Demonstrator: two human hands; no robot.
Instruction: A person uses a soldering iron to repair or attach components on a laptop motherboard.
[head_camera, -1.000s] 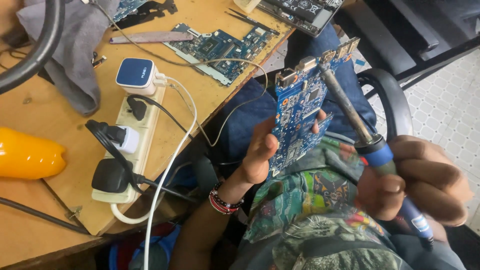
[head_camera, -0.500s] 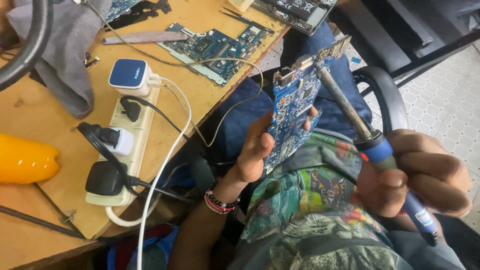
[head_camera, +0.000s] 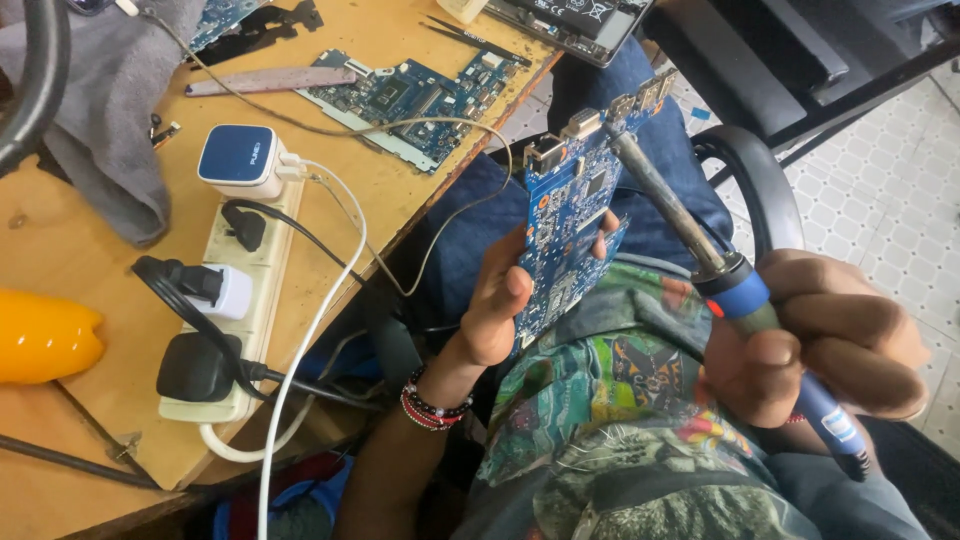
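**A:** Where is this happening?

**B:** At a wooden workbench (head_camera: 400, 40) with a tiled floor (head_camera: 880, 200) off to one side. The person sits beside the bench with the work over the lap.

**A:** What's closest to the camera?

**B:** A patterned green garment (head_camera: 610, 420) across the lap, and just above it the right hand (head_camera: 830, 340), clenched around the blue handle of a soldering iron (head_camera: 740, 290). The iron's metal shaft slants up and away, and its tip meets the upper part of a blue circuit board (head_camera: 570, 220).

**A:** And the other hand?

**B:** The left hand (head_camera: 500, 300), with beaded bracelets (head_camera: 430, 405) at the wrist, grasps that board from its lower edge, thumb on the near face and fingertips curling round the far side. The board stands nearly upright over the lap, just off the bench edge, clear of the benchtop.

**A:** What's on the bench?

**B:** Near the left edge, a cream power strip (head_camera: 235, 300) with black plugs and a white-and-blue charger (head_camera: 240, 160) at its far end; a white cable (head_camera: 310, 340) drops from it. An orange object (head_camera: 45, 335) lies beside the strip. Farther back are a grey cloth (head_camera: 110, 100), a second circuit board (head_camera: 420, 95) lying flat, and a thin wire (head_camera: 440, 200) looping off the edge.
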